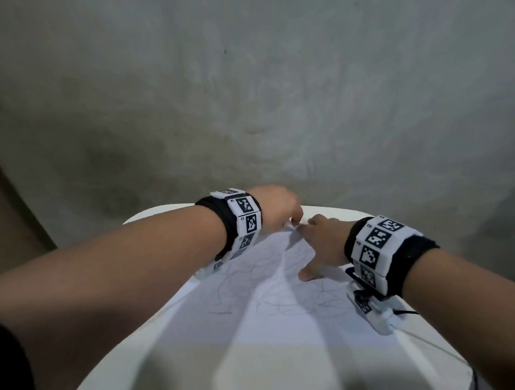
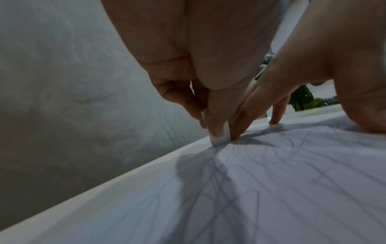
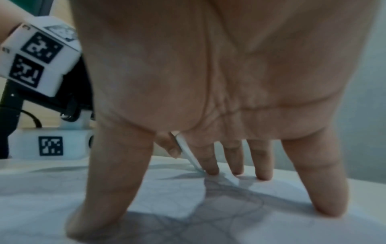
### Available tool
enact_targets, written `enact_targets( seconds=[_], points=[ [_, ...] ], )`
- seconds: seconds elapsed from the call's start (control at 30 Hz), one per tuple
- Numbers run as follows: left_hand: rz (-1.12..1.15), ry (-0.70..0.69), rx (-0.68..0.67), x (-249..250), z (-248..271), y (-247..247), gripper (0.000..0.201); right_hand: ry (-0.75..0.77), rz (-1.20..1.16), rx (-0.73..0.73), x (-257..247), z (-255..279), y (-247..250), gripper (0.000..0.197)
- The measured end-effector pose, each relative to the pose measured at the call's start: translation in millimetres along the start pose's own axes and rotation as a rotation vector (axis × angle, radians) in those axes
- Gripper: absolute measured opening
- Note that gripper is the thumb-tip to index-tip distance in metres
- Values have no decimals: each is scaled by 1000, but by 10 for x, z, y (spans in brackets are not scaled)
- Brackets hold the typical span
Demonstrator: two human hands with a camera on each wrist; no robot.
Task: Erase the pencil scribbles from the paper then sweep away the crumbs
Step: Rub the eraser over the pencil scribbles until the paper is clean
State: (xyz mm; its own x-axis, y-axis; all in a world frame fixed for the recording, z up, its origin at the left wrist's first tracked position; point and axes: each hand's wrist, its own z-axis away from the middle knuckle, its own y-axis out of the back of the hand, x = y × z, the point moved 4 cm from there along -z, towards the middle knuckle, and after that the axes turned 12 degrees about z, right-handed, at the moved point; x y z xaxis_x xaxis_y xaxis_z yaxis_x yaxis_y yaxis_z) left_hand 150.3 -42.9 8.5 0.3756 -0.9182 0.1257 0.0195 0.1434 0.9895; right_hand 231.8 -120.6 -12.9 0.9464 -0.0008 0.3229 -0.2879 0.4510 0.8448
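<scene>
Your bare forearms fill the lower corners of the head view, each wrist wrapped in a black band carrying white blocks printed with black square markers. Between them lies the white sheet of paper (image 1: 274, 300), covered in thin grey pencil scribbles (image 1: 245, 283) and buckled into a ridge up its middle, on a white rounded tabletop (image 1: 420, 367). Your right hand (image 1: 322, 246) sits right of centre, fingers spread and straight, their tips pressing the sheet flat. Your left hand (image 1: 275, 207), just above and left of it, is curled, thumb and fingers pinching a small white eraser (image 2: 219, 140) whose lower end touches the paper near its far edge, right beside your right index fingertip (image 3: 212, 170). Behind the table, a mottled grey surface fills the upper frame.
</scene>
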Motion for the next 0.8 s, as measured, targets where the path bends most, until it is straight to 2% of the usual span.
enact_targets(
  seconds=[0.13,0.2,0.3,0.5,0.73,0.8],
  points=[
    [47,-45,-42,-9,73,-34,31,-14,84,4,30,-11,-31,96],
    [56,-34,-70,-63,138,-50,25,-17,101,-6,35,-6,-29,96],
    [72,-6,-117,-145,205,-18,28,-15,116,-6,27,-3,-38,95],
    [-17,-45,-67,-34,-48,37,30,-6,75,5,25,-14,-14,92],
    [51,-2,-176,-279,308,-77,29,-25,159,-23,1,-43,-21,94],
    [-3,-26,-141,-223,230,-32,30,-23,166,-22,2,-51,-24,97]
  ],
)
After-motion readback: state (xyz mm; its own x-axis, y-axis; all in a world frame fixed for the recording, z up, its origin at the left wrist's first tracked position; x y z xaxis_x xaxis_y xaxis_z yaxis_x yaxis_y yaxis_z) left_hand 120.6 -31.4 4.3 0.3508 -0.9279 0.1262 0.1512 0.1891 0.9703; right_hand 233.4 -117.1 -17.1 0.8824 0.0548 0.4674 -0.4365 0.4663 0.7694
